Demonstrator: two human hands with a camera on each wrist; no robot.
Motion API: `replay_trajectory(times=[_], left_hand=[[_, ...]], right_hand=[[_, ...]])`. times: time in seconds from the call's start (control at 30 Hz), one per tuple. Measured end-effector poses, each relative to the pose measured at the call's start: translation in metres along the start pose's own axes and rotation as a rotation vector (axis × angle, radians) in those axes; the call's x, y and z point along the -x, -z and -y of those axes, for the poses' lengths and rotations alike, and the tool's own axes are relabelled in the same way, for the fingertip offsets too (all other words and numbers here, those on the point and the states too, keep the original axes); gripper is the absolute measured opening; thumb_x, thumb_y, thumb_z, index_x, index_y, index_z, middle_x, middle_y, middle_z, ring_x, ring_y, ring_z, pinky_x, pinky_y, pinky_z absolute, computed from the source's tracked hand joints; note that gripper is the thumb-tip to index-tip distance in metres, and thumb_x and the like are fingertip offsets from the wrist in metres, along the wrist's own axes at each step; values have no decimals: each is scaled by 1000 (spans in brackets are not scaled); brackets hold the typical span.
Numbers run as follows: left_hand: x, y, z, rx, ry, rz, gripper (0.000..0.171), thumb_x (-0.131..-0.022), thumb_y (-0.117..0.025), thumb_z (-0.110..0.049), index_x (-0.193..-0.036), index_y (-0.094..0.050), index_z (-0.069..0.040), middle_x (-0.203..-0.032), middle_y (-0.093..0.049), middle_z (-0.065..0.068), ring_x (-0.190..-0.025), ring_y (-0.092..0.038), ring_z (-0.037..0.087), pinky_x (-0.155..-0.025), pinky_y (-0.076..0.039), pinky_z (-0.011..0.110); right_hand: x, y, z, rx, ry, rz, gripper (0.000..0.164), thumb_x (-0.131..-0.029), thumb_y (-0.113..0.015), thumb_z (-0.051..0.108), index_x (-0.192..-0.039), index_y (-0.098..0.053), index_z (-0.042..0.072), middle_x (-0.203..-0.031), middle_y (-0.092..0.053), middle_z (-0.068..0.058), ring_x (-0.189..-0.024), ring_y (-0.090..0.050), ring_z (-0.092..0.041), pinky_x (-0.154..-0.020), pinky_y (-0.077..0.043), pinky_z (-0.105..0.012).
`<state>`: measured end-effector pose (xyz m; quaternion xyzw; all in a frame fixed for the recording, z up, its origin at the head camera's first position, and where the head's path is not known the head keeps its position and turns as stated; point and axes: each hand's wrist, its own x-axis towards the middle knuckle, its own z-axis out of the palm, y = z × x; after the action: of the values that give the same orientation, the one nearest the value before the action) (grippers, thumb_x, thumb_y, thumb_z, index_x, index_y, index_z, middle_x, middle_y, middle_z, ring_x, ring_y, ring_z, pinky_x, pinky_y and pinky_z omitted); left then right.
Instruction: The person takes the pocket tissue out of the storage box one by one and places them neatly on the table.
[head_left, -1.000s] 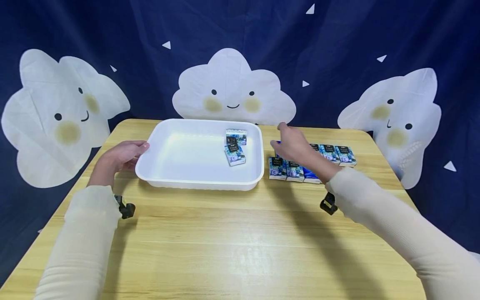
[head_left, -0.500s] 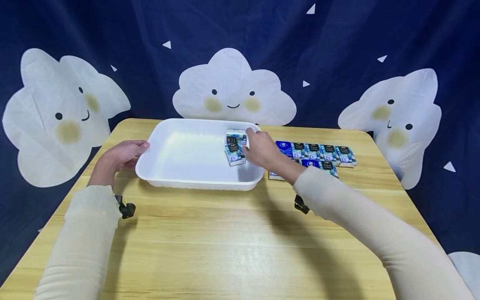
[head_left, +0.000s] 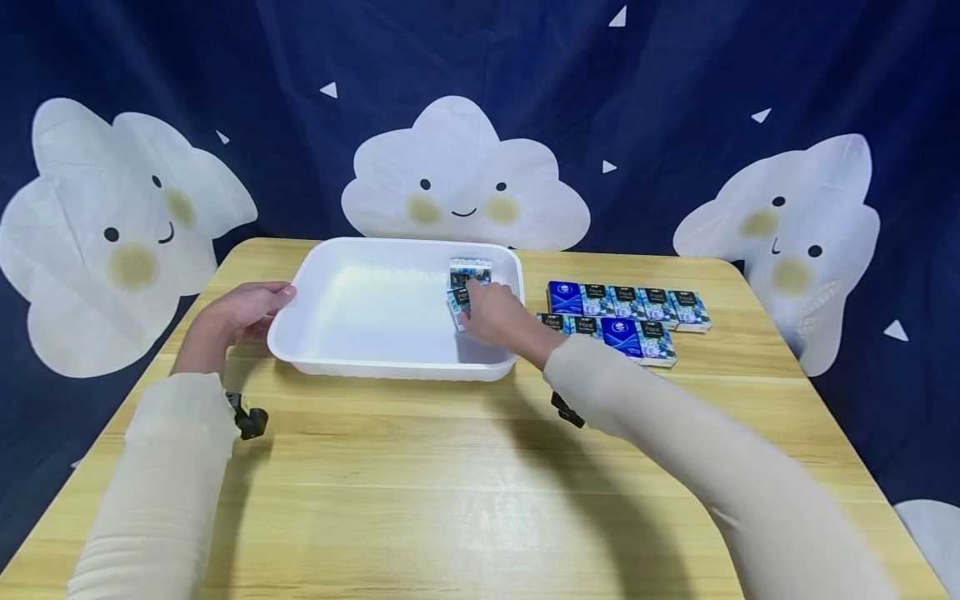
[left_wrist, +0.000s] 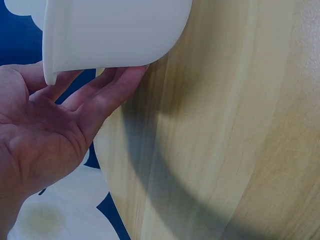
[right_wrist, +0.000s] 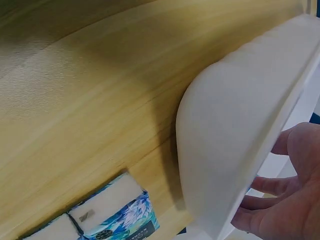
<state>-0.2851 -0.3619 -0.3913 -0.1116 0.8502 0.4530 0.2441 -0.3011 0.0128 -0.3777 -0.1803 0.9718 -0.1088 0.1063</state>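
Observation:
My left hand (head_left: 251, 308) grips the left end of a white plastic tray (head_left: 375, 368), thumb at the rim and fingers against the outer wall. In the left wrist view those fingers (left_wrist: 112, 95) lie under the tray wall. My right hand (head_left: 498, 317) reaches over the tray's right side, its fingers at a tilted blue floral tissue pack (head_left: 455, 310) and partly covering it. Another tissue pack (head_left: 470, 267) lies just behind. In the right wrist view the tray rim hides the right fingertips (right_wrist: 265, 185), so their hold on the pack cannot be seen.
Right of the tray, several tissue packs stand in two rows on the wooden table (head_left: 420, 483), mostly floral, with a plain blue pack (head_left: 565, 298) at the back row's left and another blue pack (head_left: 621, 337) in front. A dark cloud-print curtain (head_left: 645, 100) hangs behind.
My right hand has moved left, from over the tissue rows into the tray at the tilted pack. The rows are uncovered now. My left hand keeps its place on the tray.

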Motion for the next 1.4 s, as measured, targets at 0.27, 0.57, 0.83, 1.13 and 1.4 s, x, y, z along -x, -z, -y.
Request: replay_trajectory(times=[0.27, 0.57, 0.83, 1.13, 1.4], left_hand=[[0, 0, 0, 0, 4, 1, 68, -110, -29, -44, -163, -7, -9, -155, -33, 26, -127, -48, 35, -84, -54, 29], [0, 1, -1, -27, 17, -11, 69, -110, -27, -47, -164, -6, -9, -158, -30, 27, -132, -44, 40, -90, -51, 32], [0, 2, 1, -25, 21, -8, 69, -110, -27, -47, -164, -6, -9, -158, -30, 27, -132, -44, 40, -92, -50, 34], [-1, 1, 2, -16, 19, 9, 70, -110, -27, -46, -163, -3, -9, -158, -30, 27, -131, -45, 40, -92, -51, 34], [-1, 1, 2, -26, 3, -2, 70, -110, -28, -47, -163, -5, -8, -157, -30, 27, -132, -44, 41, -91, -50, 33]], right_hand=[[-9, -3, 4, -84, -49, 40, 67, -102, -60, 42, -152, -39, 3, -133, -63, -17, -123, -60, -34, -105, -49, -44], [-13, -3, 6, -112, -58, 71, 71, -101, -61, 40, -156, -33, 4, -146, -55, -17, -132, -55, -33, -111, -44, -44], [-15, -6, 2, -91, -47, 70, 73, -100, -64, 37, -156, -33, 2, -147, -54, -17, -131, -54, -30, -114, -41, -41], [-17, -8, 2, -110, -59, 71, 67, -94, -72, 31, -147, -44, 2, -121, -63, -11, -103, -61, -23, -95, -52, -37], [-11, -5, 2, -128, -66, 100, 67, -88, -76, 21, -143, -43, 1, -112, -64, -11, -94, -62, -22, -85, -55, -35]])
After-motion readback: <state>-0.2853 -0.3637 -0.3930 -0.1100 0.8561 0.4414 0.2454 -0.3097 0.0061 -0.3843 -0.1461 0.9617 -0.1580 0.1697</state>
